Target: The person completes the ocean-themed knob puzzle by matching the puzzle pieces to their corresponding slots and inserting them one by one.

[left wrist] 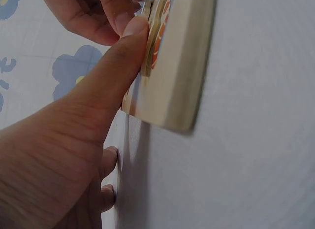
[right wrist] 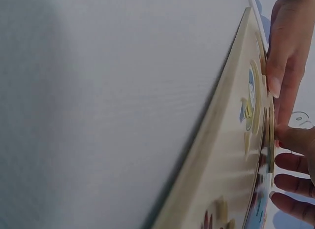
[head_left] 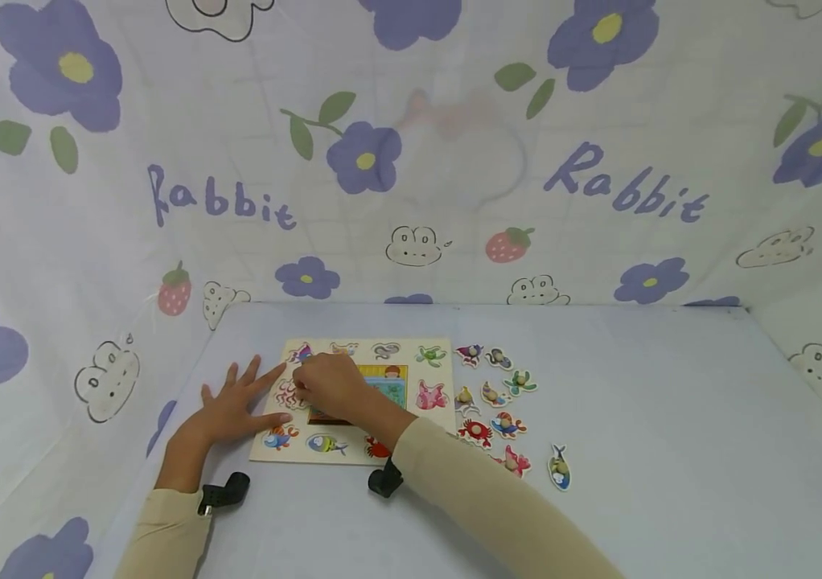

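A wooden peg puzzle board (head_left: 418, 454) with sea-animal pictures lies flat on the table, left of the middle. My right hand (head_left: 334, 390) is over its upper left part, fingers curled, pinching a thin puzzle piece (right wrist: 271, 140) near the pink, many-armed picture (head_left: 288, 395). The knob and most of that piece are hidden by the fingers. My left hand (head_left: 230, 410) lies at the board's left edge with fingers spread. Its thumb (left wrist: 130, 39) reaches onto the board near the orange hermit crab picture (head_left: 281, 437).
Right of the board lie several loose knobbed pieces, among them a red crab (head_left: 474, 433), a green turtle (head_left: 521, 383) and a pink fish (head_left: 514, 461). A striped fish piece (head_left: 559, 468) lies farther right. A patterned cloth (head_left: 454, 201) hangs behind the white table (head_left: 671, 450).
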`<state>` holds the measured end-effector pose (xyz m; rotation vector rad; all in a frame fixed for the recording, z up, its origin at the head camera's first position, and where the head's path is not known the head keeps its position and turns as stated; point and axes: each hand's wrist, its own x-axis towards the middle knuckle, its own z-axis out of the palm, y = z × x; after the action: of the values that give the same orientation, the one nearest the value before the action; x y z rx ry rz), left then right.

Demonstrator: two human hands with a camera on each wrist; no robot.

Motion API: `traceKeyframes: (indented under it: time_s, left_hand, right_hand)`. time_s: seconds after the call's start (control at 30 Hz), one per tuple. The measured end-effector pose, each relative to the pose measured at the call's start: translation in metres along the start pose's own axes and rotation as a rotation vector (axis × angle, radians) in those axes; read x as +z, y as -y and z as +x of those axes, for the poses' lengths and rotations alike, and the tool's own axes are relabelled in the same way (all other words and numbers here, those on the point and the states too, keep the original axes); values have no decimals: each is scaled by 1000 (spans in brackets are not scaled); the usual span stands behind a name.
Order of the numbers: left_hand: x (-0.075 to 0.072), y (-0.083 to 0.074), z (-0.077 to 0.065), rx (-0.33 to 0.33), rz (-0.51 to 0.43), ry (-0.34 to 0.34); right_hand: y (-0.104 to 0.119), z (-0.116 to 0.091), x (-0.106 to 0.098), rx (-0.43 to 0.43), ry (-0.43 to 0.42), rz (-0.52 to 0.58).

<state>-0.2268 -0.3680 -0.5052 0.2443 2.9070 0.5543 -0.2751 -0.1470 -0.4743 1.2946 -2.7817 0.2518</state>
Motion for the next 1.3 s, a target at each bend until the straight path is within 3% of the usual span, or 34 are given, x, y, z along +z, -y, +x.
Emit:
traceKeyframes:
  time_s: [1.3]
  left_hand:
    - [-3, -4, -2, -22, -9, 23]
  right_hand:
    - [12, 16, 9, 57, 1, 12]
